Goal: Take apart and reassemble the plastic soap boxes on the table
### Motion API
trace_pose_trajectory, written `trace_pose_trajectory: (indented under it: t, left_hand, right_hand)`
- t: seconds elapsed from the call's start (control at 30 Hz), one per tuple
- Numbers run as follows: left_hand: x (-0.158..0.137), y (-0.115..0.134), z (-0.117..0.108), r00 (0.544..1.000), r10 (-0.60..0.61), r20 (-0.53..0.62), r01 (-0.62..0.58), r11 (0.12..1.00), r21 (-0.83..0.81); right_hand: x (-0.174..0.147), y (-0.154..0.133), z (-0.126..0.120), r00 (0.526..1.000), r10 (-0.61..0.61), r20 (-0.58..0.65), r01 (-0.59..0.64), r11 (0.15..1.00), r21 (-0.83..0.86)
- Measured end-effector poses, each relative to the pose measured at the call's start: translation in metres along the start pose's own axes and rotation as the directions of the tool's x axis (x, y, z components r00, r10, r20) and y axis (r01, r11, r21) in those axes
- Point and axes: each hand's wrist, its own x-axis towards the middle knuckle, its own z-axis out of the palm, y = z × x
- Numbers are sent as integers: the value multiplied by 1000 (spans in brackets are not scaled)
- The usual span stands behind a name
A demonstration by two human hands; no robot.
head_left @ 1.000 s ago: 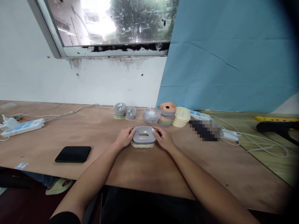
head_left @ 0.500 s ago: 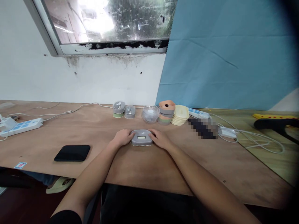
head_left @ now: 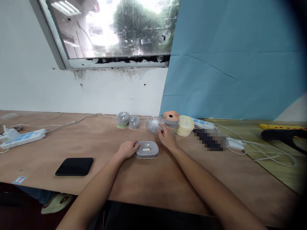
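A grey, rounded plastic box part [head_left: 154, 150] with a pale oval slot in its top lies flat on the table in front of me. My left hand [head_left: 127, 149] grips its left end, thumb on the top edge and fingers around the side. Farther back, my right hand [head_left: 166, 137] reaches to the front right of a stack of clear round plastic pieces [head_left: 152, 124]. Its index finger is stretched out and overlaps the stack's edge; whether it touches I cannot tell. Behind that hand stand grey pieces topped by an orange one [head_left: 170, 115], beside stacked cream pieces [head_left: 185, 124].
Grey boxes with clear-looking tops [head_left: 133, 122] stand at the back, left of the clear stack. A black phone [head_left: 74, 166] lies at left. Power strips [head_left: 24, 139], white cables and a white adapter [head_left: 234, 144] lie at both sides. Someone's shoe [head_left: 57, 203] shows below the table.
My right hand has let go of the grey box part and moved back to the clear stack. My left hand stays on the part. The view has tilted up a little.
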Motion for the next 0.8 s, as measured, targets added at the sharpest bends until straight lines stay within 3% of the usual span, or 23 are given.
trace_pose_trajectory:
  t: [0.23,0.5,0.6,0.7,0.8]
  left_hand:
    - [1,0,0,1000,-6,11,6,1000,10]
    - [2,-1,1,1000,8,5,-8,1000,5]
    - [1,-1,1,1000,5,10,-5,1000,10]
    - [1,-1,1,1000,9,12,-9,1000,12]
    - [1,0,1,1000,16,12,-16,1000,12]
  right_hand:
    - [29,8,-7,986,-3,165,14,997,-70]
    - [42,7,-14,945,-81,316,198,913,-358]
    - [48,5,-18,923,-101,372,254,885,-390]
    - [53,5,-21,917,-113,382,260,897,-358]
    - [57,4,-22,942,-100,320,202,930,-305]
